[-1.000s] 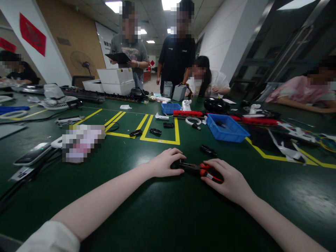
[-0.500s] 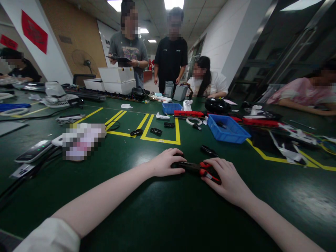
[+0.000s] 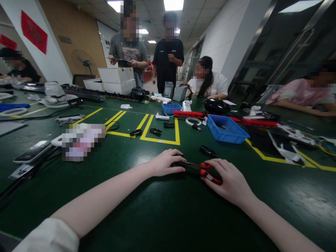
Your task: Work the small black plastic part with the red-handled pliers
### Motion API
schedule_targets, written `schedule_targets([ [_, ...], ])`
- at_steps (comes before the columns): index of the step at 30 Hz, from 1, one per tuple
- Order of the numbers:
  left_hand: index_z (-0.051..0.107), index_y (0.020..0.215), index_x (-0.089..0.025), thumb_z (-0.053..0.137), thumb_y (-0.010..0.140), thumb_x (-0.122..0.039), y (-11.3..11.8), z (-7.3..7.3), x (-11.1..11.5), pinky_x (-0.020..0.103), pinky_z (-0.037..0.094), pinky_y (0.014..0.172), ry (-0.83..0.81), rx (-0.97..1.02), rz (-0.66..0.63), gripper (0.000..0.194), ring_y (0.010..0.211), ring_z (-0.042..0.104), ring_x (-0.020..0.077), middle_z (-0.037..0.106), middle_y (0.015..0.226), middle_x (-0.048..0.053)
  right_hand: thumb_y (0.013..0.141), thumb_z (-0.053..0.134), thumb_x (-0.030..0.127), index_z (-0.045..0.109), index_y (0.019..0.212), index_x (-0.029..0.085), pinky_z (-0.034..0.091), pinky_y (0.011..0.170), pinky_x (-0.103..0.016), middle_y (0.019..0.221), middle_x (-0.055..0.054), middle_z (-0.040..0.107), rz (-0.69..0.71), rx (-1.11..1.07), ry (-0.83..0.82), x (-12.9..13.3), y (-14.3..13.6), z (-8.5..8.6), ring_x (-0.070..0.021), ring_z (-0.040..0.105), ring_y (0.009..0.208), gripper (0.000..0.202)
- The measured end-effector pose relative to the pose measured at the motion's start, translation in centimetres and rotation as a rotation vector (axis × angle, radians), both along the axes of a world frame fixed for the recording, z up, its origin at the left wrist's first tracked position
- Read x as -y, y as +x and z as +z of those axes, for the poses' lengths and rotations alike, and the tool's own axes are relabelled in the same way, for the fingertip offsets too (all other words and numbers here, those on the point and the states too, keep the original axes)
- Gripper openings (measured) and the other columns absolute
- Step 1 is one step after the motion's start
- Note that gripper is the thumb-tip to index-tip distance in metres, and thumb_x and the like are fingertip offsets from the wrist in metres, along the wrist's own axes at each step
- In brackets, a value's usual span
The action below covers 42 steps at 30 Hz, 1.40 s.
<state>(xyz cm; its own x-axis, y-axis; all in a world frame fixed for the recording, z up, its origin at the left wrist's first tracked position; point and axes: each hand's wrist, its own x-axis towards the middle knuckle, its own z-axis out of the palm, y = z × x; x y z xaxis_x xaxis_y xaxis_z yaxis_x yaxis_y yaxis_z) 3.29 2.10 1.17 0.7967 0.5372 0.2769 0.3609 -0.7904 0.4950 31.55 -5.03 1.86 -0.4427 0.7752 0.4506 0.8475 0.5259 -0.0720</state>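
Note:
My right hand (image 3: 228, 178) is wrapped round the red and black handles of a pair of pliers (image 3: 194, 166), whose jaws point left. Between the thumb and fingers of my left hand (image 3: 166, 163) is a small black part (image 3: 178, 163), mostly hidden by the fingers, with the plier tips against it. Just beyond the pliers lies a black connector-like piece (image 3: 208, 151). Further off, similar black pieces (image 3: 155, 131) rest inside and beside a yellow taped outline on the green table (image 3: 168, 210).
A blue tray (image 3: 227, 136) stands behind and right of my right hand. Cables and a white power bank-like device (image 3: 33, 151) lie at the left. Red strips (image 3: 188, 113) and boxes (image 3: 118, 80) sit farther back. Several people are around the table.
The plier handles look slightly wider apart, and my right hand has shifted a little to the right. One standing person has raised a hand to the chest.

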Motion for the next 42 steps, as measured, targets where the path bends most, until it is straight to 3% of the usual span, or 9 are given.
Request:
schedule_targets([
  [12,0.064,0.124,-0.022,0.065,0.090,-0.042,0.02,-0.03,0.16,0.047,0.044,0.105,0.038,-0.006,-0.011,0.039,0.123,0.053,0.0291,0.053,0.136,0.012,0.083,0.063,0.045,0.063,0.112,0.024,0.054,0.080,-0.041,0.110,-0.009,0.070,-0.010,-0.003,-0.082,-0.11,-0.21,0.30,-0.0264,0.066,0.097,0.036],
  [28,0.062,0.126,-0.023,0.062,0.093,-0.046,0.00,-0.09,0.02,0.046,0.042,0.108,0.045,-0.028,-0.024,0.041,0.127,0.051,0.0286,0.053,0.138,0.011,0.082,0.065,0.045,0.061,0.114,0.024,0.036,0.104,-0.055,0.110,-0.008,0.072,0.028,0.098,0.083,-0.32,0.32,-0.34,-0.0300,0.062,0.111,0.038],
  [36,0.063,0.124,-0.022,0.062,0.092,-0.046,0.12,-0.21,0.12,0.045,0.043,0.107,0.077,-0.024,-0.009,0.041,0.124,0.052,0.0282,0.053,0.136,0.011,0.082,0.064,0.047,0.063,0.114,0.026,0.033,0.107,-0.058,0.111,-0.007,0.072,0.027,0.088,0.073,-0.33,0.46,-0.29,-0.0313,0.061,0.114,0.039],
  [42,0.063,0.123,-0.020,0.059,0.091,-0.047,0.23,-0.19,0.41,0.046,0.044,0.104,0.177,-0.073,0.032,0.042,0.123,0.052,0.0298,0.044,0.146,0.013,0.082,0.064,0.046,0.063,0.113,0.025,0.032,0.107,-0.055,0.108,-0.006,0.073,0.026,0.114,0.123,-0.25,0.37,-0.41,-0.0298,0.061,0.112,0.038],
])
